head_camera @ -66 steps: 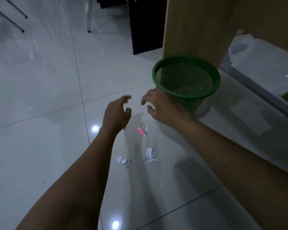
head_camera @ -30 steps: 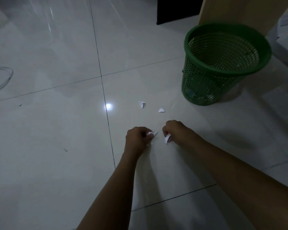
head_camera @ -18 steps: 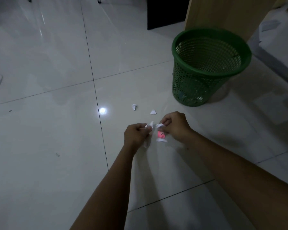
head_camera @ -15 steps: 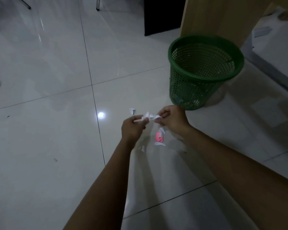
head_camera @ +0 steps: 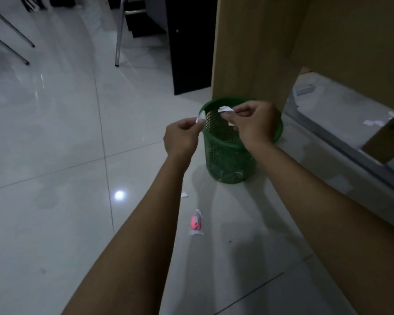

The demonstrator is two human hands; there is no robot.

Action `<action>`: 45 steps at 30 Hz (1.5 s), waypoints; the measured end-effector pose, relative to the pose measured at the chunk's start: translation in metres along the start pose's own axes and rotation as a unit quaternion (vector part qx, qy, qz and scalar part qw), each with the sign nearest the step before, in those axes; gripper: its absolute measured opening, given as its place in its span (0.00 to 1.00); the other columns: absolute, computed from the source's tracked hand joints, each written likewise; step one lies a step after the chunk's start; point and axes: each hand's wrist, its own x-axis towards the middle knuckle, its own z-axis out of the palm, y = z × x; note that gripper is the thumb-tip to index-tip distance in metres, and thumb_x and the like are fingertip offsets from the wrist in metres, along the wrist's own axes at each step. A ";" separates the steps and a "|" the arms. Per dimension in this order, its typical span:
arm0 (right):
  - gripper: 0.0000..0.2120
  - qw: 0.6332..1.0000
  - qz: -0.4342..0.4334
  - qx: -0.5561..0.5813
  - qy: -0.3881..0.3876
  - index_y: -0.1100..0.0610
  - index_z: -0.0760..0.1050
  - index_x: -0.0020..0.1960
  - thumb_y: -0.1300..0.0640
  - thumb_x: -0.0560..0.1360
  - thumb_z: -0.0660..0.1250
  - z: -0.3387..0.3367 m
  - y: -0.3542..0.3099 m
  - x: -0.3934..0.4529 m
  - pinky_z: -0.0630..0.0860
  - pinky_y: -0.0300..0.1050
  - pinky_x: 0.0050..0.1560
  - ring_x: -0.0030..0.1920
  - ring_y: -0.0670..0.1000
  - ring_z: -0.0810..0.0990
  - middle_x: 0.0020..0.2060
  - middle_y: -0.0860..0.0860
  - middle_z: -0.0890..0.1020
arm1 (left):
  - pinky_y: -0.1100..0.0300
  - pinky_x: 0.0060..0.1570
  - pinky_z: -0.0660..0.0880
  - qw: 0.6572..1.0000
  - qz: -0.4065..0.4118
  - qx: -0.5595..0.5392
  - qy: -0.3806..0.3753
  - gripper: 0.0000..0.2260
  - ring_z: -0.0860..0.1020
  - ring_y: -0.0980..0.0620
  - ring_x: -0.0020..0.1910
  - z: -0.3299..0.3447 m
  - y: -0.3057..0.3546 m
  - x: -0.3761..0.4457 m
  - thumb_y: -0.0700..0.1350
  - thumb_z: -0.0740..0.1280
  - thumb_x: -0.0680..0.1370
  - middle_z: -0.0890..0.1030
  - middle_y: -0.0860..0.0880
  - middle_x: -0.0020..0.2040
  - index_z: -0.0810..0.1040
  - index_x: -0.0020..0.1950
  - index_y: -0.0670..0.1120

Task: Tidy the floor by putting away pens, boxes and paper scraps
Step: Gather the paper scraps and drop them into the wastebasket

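Two bare hands are raised over a green mesh wastebasket (head_camera: 228, 160) on a glossy, pale tiled floor (head_camera: 55, 155) in a dimly lit room. The left hand (head_camera: 181, 138), at the basket's near-left rim, pinches a small white paper scrap (head_camera: 200, 116) between thumb and fingertips. The right hand (head_camera: 251, 125), held in front of the basket's open mouth, has its fingers curled round a second white scrap (head_camera: 225, 109) — part of it pokes out above the fingertips, and another bit of white shows under the hand. The two hands are close together but do not touch.

More litter lies on the floor nearer the camera, between the forearms: a small white piece (head_camera: 184, 194) just short of the basket's base, and below it a pink scrap (head_camera: 195, 223) clumped with white bits. Some rubbish shows dimly through the mesh at the basket's bottom.

Behind the basket stands a light wooden desk panel (head_camera: 255, 53), with a black cabinet (head_camera: 189, 42) to its left and metal chair legs (head_camera: 120, 35) further back. At right — beyond a grey floor rail (head_camera: 341, 142) — sit a brown cardboard box (head_camera: 383, 144) and more white scraps (head_camera: 373, 122).
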 end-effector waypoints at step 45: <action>0.50 0.754 -0.115 -0.338 -0.551 0.57 0.56 0.79 0.42 0.67 0.77 0.131 0.156 -0.093 0.55 0.46 0.76 0.78 0.54 0.55 0.79 0.54 0.56 | 0.44 0.77 0.62 0.832 0.007 0.511 -0.216 0.31 0.56 0.43 0.83 -0.091 -0.205 -0.030 0.53 0.60 0.84 0.55 0.42 0.84 0.55 0.83 0.41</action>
